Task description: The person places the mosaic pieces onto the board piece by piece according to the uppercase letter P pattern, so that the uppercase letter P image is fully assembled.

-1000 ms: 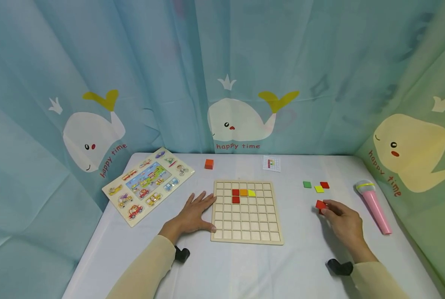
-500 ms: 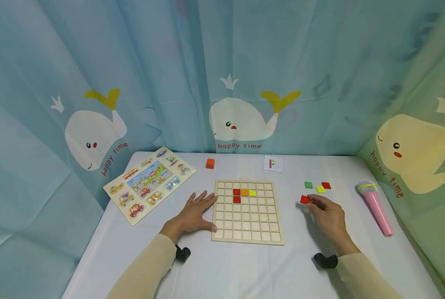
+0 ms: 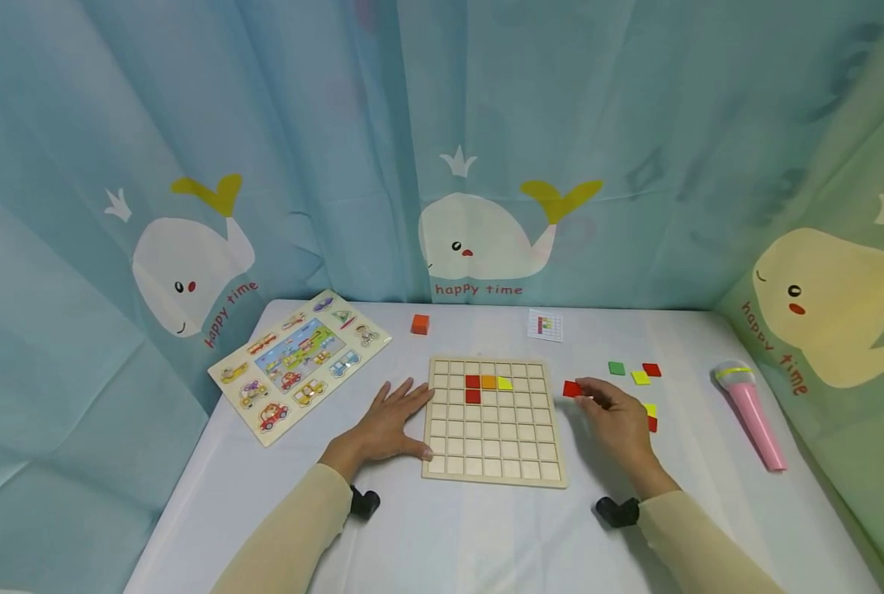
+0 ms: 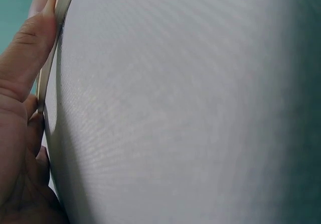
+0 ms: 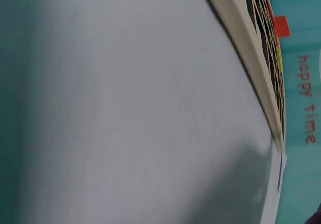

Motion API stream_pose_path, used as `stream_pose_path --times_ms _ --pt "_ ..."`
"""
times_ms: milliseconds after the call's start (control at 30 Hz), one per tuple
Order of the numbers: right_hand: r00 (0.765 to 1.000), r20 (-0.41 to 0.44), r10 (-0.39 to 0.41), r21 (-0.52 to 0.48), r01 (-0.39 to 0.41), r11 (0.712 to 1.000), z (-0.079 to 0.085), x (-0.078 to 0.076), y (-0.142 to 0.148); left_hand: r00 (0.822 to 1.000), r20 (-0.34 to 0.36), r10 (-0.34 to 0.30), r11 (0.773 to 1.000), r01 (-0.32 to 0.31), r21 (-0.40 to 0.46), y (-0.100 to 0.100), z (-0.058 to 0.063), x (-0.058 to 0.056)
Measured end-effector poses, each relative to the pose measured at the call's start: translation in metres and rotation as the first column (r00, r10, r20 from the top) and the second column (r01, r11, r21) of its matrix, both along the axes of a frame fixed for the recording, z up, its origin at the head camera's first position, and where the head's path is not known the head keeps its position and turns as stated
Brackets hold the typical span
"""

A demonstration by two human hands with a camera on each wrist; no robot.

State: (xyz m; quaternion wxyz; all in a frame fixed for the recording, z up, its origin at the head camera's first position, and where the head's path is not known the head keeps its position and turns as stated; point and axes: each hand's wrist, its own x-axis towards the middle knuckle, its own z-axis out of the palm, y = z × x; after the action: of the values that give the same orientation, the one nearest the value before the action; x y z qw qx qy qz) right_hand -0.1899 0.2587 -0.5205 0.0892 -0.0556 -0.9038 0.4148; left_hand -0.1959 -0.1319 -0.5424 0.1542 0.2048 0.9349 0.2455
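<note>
A square wooden grid board (image 3: 489, 478) lies flat in the middle of the table. Two red tiles, one orange tile (image 3: 489, 382) and one yellow tile (image 3: 505, 384) sit in its upper cells. My left hand (image 3: 384, 426) rests at the board's left edge, fingers spread, the thumb touching its lower left corner; the left wrist view shows that thumb (image 4: 31, 45) on the rim. Just right of the board, my right hand (image 3: 620, 425) pinches a red square tile (image 3: 572, 388) above the table. In the right wrist view that tile is out of sight.
Loose green (image 3: 616, 368), yellow and red tiles lie on the right, some partly behind my right hand. Further right is a pink toy microphone (image 3: 755, 421). A pattern card (image 3: 545, 325) and an orange-red block (image 3: 420, 324) are at the back; a vehicle puzzle board (image 3: 300, 363) lies left.
My right hand has carried the red tile leftward from the loose tiles toward the board, uncovering a yellow and a red tile behind it. My left hand has stayed at the board's edge.
</note>
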Motion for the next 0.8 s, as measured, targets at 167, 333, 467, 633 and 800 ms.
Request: stream_pose_path --times_ms 167,333,467,633,800 --pt "0.998 -0.029 0.049 -0.002 -0.049 0.999 0.000 -0.001 -0.016 1.000 0.002 0.000 1.000 0.000 0.010 0.000 0.001 0.000" --pt "0.993 -0.031 0.113 -0.005 -0.113 0.994 0.000 -0.003 -0.034 1.000 0.005 0.003 1.000 -0.003 0.014 0.000 0.001 0.001" --pt "0.986 -0.023 0.167 -0.021 -0.168 0.986 0.001 -0.005 -0.050 1.000 0.008 0.006 1.000 -0.006 0.016 0.000 0.001 0.001" --pt "0.974 -0.030 0.227 -0.035 -0.228 0.973 0.002 -0.009 -0.072 1.000 0.008 0.008 1.000 -0.008 0.011 0.000 0.000 0.001" --pt "0.955 -0.044 0.293 -0.048 -0.295 0.954 0.001 -0.009 -0.090 1.000 0.004 0.004 1.000 -0.004 0.010 0.000 0.000 0.000"
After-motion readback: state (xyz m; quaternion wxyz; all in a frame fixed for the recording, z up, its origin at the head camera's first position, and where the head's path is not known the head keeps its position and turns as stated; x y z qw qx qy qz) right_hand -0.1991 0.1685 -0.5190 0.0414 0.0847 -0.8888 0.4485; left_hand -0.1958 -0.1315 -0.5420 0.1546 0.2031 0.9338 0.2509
